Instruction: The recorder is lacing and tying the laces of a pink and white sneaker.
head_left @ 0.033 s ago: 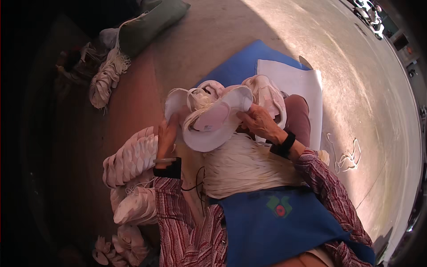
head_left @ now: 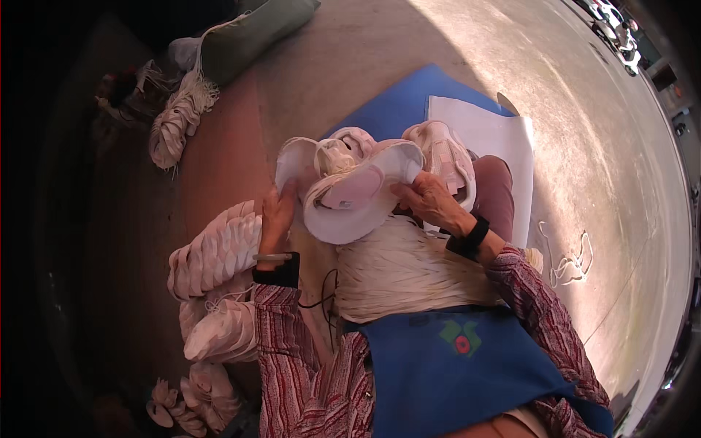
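A floppy white piece (head_left: 343, 225) with a broad curved rim and a pink oval patch spans the space between my hands. My left hand (head_left: 277, 213) is closed on its left side, the fingertips partly hidden. My right hand (head_left: 434, 204) pinches its right edge between thumb and fingers. Strands of pale string (head_left: 337, 159) lie against the piece's far side. Just behind it rest white and pink shoe-like pieces (head_left: 442, 153). Below, a wide layered bundle of pale strips (head_left: 409, 270) lies across my lap, above a blue cloth (head_left: 467, 379).
Left of my forearm lie layered white bundles (head_left: 215, 252) and more white pieces (head_left: 219, 332). A tied bundle (head_left: 175, 131) sits farther left by a green sack (head_left: 248, 47). White sheet (head_left: 511, 139) overlaps a blue mat (head_left: 423, 87). Loose string (head_left: 573, 263) lies right.
The view has shifted slightly. The white piece sits a touch higher and farther right, still between both hands, and their grip looks the same.
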Demonstrator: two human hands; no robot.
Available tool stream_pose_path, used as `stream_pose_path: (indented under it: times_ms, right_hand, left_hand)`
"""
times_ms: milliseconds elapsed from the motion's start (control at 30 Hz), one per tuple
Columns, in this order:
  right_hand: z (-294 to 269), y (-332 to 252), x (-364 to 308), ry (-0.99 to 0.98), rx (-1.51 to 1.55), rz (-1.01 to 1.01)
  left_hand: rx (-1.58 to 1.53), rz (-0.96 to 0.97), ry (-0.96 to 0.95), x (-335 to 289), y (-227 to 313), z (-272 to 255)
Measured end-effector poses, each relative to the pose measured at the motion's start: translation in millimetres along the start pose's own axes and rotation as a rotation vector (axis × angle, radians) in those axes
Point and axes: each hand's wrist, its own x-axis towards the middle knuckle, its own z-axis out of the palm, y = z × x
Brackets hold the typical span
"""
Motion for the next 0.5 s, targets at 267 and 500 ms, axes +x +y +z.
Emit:
stream_pose_path:
  times_ms: [267, 500]
  right_hand:
    - [15.1, -15.3, -11.7, -0.221, -0.421, -0.403]
    - [33.5, -6.5, 1.0, -0.048, -0.508, -0.502]
  left_hand:
    - [0.237, -0.012, -0.049, -28.3, 75.2, -13.9]
    - [0.067, 0.086, -0.129, -45.3, 97.9, -3.7]
